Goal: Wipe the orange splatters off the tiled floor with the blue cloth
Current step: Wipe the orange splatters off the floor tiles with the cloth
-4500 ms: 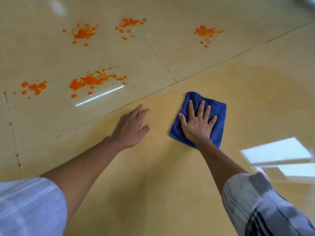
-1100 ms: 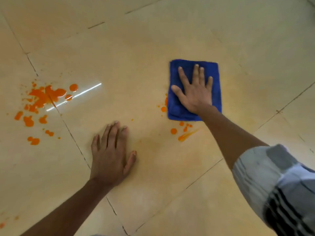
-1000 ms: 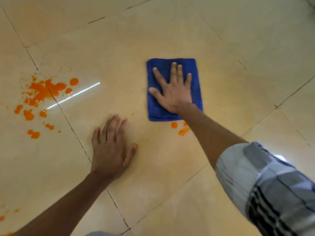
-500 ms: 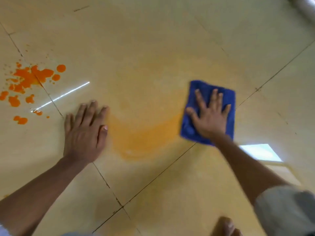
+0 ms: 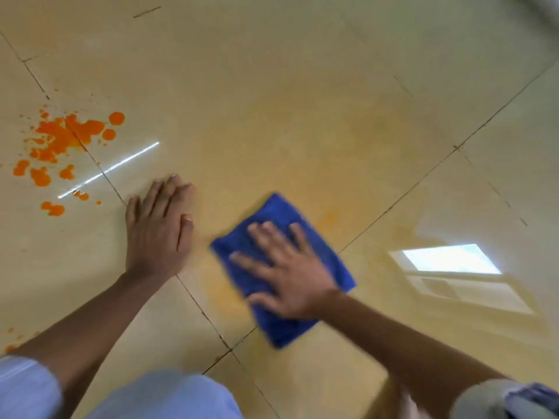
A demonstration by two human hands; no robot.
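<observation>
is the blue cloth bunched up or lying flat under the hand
Lying flat. The blue cloth lies as a flat rectangle on the floor, the right hand pressing on it with straight, spread fingers. Motion blur hides any folds.

right hand (image 5: pixel 290 279) flat on blue cloth (image 5: pixel 281 325), orange splatters (image 5: pixel 60 140)

One blue cloth (image 5: pixel 282 267). Two hands: left hand (image 5: pixel 158 231) and right hand (image 5: pixel 287 279). One large cluster of orange splatters (image 5: pixel 60 146), left of the cloth. One window reflection (image 5: pixel 450 261), right of the cloth.
</observation>
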